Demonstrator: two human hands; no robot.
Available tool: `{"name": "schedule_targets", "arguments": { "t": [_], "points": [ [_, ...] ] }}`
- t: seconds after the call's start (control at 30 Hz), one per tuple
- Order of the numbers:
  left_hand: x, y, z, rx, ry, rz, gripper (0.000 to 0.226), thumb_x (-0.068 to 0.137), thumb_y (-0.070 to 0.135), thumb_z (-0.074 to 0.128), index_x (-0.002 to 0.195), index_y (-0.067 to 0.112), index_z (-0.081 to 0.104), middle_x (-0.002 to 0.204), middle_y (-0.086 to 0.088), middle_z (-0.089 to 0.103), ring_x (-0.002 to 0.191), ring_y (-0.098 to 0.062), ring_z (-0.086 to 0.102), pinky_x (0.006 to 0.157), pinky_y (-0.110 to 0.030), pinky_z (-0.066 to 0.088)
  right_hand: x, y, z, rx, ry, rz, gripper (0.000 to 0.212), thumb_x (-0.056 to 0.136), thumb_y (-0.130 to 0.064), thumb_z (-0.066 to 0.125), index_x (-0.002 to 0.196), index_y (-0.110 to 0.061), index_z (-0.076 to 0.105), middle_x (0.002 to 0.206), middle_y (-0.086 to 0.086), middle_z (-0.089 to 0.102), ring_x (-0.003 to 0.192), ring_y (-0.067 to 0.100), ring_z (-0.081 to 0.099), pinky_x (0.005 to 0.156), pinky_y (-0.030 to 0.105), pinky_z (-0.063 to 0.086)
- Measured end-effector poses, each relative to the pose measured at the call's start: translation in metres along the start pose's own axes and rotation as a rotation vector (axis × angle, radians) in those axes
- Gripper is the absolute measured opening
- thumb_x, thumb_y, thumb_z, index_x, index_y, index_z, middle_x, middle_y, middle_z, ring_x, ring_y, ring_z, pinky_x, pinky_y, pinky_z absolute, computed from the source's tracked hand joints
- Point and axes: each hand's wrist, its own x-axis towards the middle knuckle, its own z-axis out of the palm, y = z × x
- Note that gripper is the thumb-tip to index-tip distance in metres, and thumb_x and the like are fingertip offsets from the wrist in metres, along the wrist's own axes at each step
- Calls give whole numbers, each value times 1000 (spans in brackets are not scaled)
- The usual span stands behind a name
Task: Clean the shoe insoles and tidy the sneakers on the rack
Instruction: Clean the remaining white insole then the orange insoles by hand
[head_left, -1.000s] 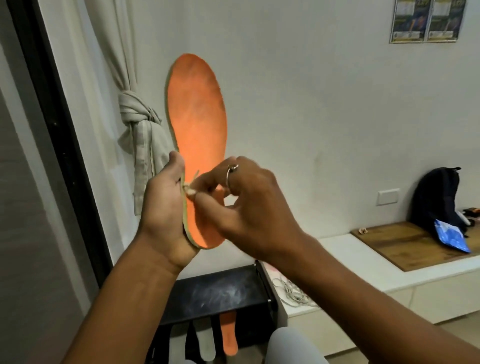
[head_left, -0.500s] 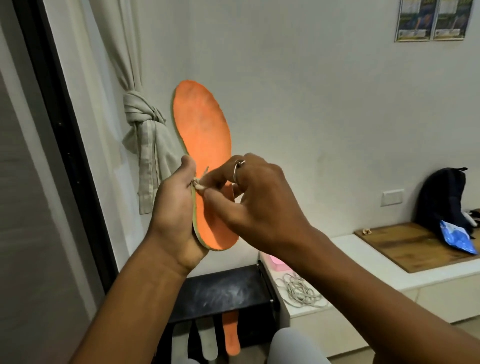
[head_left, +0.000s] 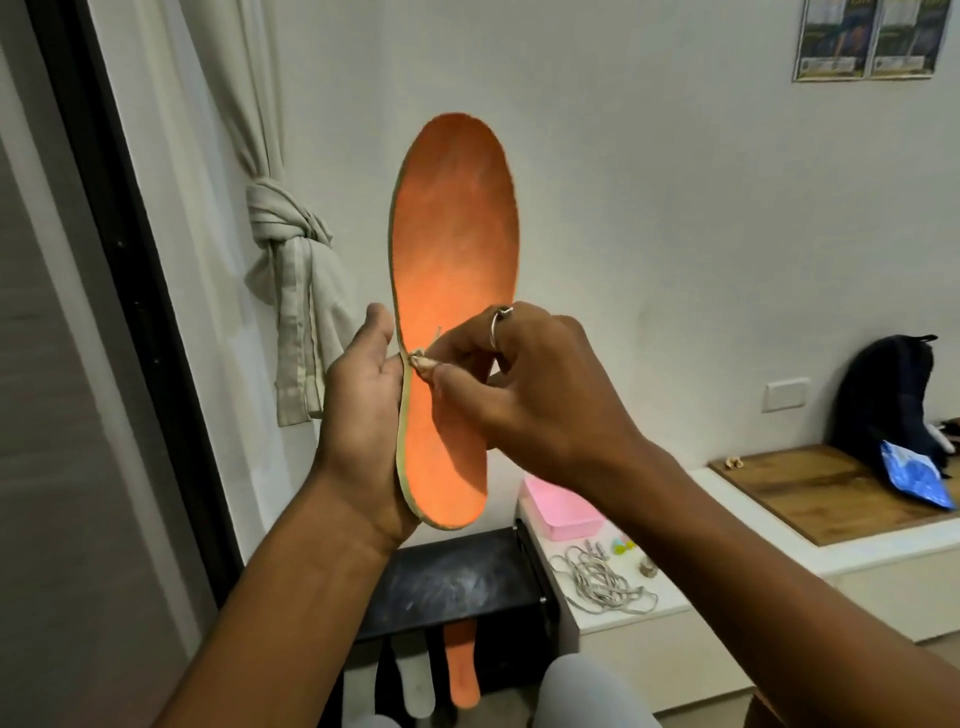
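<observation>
The orange insole (head_left: 454, 249) is gripped upright by the left hand (head_left: 358, 431), apparently so edge fluff (head_left: 418, 358) is pinched by the right hand (head_left: 530, 395).

The upright insole (head_left: 454, 234) is mottled orange with a pale yellowish edge, where a beige scrap (head_left: 418, 359) sits. Below the black, white-smeared rack (head_left: 457, 582) show a second insole (head_left: 462, 670), also orange, and a white insole (head_left: 418, 686). On the right are a pink box (head_left: 561, 506), a brown wood-grain board (head_left: 810, 488), a blue packet (head_left: 917, 478) and a dark backpack (head_left: 883, 395).

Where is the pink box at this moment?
In the head view, the pink box lies right of centre on the white ledge, beside the black rack and behind the tangled grey laces.
</observation>
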Motion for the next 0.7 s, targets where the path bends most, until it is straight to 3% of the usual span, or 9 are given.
{"name": "schedule_targets", "arguments": {
  "t": [0.07,0.1,0.2,0.23,0.3,0.43,0.6,0.7],
  "points": [
    [1,0,-1,-16,8,-53,77,105,57,23,104,4,79,101,-16,74,89,-24,75,79,-35,62,5,2,-4,77,-65,75,13,88,-27,75,96,-19,80,79,-12,68,68,7,66,57,34,59],
    [1,0,-2,-4,27,-44,78,106,57,22,99,5,80,97,-15,75,86,-22,75,74,-32,63,6,2,-4,78,-110,81,13,88,-29,75,95,-20,80,78,-13,69,66,5,65,57,29,58],
    [1,2,-1,41,55,69,84,110,41,19,57,17,79,64,-1,72,58,-8,71,52,-18,55,2,-5,-1,70,-257,53,11,89,-32,76,94,-23,81,76,-14,70,62,-4,59,54,12,42],
    [1,3,-2,55,72,98,85,111,39,19,53,19,78,61,1,71,55,-7,70,49,-17,53,1,-6,-1,91,-289,57,11,89,-31,76,94,-23,81,74,-14,69,60,-6,58,54,10,40],
    [6,4,-9,26,96,109,79,110,39,22,63,16,81,67,-2,74,61,-11,73,52,-19,55,2,-7,-3,147,-328,84,8,89,-27,76,93,-21,81,68,-16,66,58,-6,57,54,8,39],
    [12,1,-21,-23,188,32,57,109,42,27,114,7,72,98,-11,77,84,-23,76,69,-32,63,4,-4,-1,161,-384,110,7,88,-25,76,92,-21,81,67,-17,68,63,-2,63,59,12,46],
    [14,-5,-21,-44,171,-21,55,108,42,28,112,6,69,98,-13,77,85,-25,75,74,-36,62,17,2,6,-166,-270,4,13,89,-36,73,96,-28,80,80,-15,68,73,4,63,62,24,49],
    [16,-11,-21,-14,149,-32,52,108,45,28,116,15,69,101,-9,73,87,-24,61,75,-38,47,40,15,7,-291,-146,65,15,89,-38,70,95,-28,79,90,-7,75,86,14,67,70,31,52]
  ]
}}
